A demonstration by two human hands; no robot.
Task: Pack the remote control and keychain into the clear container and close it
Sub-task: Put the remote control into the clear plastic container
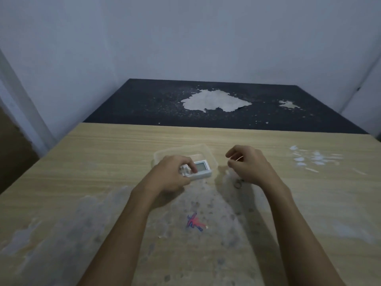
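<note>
2 hands at frame centre: my left hand (172, 173) clasps the rigid, light remote control (199, 169) by its long edges over the clear container (183, 154), while my right hand (250, 168) pinches the limp, dangling keychain (238, 183) by its cord.

**No legible text**

Nothing here can be read. The remote control (199, 169) has a small grey screen, too blurred to show any digits. The red and blue scribble (195, 222) on the wooden table (309, 203) forms no letters.
</note>
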